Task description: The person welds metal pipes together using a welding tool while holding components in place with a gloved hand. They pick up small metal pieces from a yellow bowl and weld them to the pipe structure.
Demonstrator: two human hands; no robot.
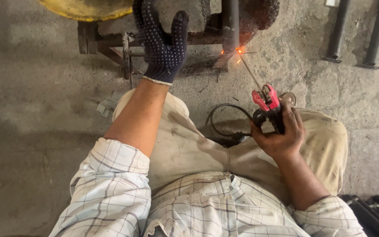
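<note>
**Sparks at the joint of a steel frame**

Rough grey concrete floor (31, 109) is seen beneath a crouched person. A red electrode holder (266, 102) is gripped by the bare right hand (281, 134), fingers clenched round its handle. Its welding rod (251, 72) is aimed at the rusty metal frame (163, 44), where orange sparks (239, 51) are thrown. The gloved left hand (161, 41) is raised with fingers spread, nothing grasped. A black cable (224, 116) is looped by the knee. Burns could be suffered, since the right hand is unprotected and sparks fall close.
</note>
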